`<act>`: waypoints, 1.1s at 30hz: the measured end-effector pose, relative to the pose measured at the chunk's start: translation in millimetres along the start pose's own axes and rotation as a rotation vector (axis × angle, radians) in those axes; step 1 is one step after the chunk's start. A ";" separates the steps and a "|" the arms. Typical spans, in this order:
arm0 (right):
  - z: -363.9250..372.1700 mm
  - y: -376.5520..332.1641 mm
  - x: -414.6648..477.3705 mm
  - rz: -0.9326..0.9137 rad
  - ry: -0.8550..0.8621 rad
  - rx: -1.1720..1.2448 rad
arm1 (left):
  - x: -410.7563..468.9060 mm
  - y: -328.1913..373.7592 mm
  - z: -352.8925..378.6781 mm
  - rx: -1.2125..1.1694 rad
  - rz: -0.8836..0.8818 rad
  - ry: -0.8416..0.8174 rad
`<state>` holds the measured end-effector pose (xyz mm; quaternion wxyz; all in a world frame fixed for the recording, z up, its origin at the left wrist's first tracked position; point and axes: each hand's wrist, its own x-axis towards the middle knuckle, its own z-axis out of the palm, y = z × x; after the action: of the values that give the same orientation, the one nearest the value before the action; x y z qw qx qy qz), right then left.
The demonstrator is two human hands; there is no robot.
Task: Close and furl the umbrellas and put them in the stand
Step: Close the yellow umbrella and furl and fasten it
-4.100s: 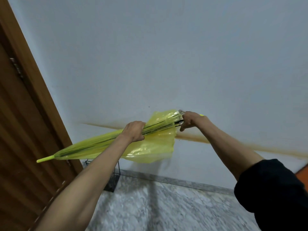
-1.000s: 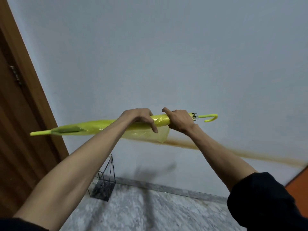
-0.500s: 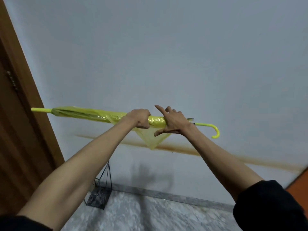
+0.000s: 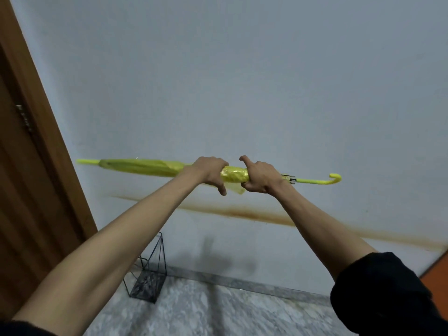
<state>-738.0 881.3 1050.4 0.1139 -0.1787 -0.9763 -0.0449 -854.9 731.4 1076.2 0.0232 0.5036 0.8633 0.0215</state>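
Mid-furl, gripping the yellow umbrella (image 4: 145, 167) level before the wall (image 4: 266, 81), with left hand (image 4: 208, 173) and right hand (image 4: 259, 177) both curled round its canopy, 1 loose flap (image 4: 236, 189) hanging; next, probably wrap that in, then lower into the wire stand (image 4: 150, 275).

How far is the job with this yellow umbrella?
Done: the translucent yellow plastic umbrella is closed and mostly rolled. In hand: the left hand and right hand grip it; a flap hangs between them. Left: wrap that flap, then put it in the black wire stand.
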 end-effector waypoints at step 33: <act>-18.9 -17.6 4.4 0.229 -0.542 0.518 | 0.1 -17.2 11.7 0.341 0.111 0.315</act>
<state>-744.4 864.0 1069.0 -0.1024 -0.2570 -0.9238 0.2646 -869.2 723.3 1063.6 -0.1982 0.5374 0.8185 -0.0451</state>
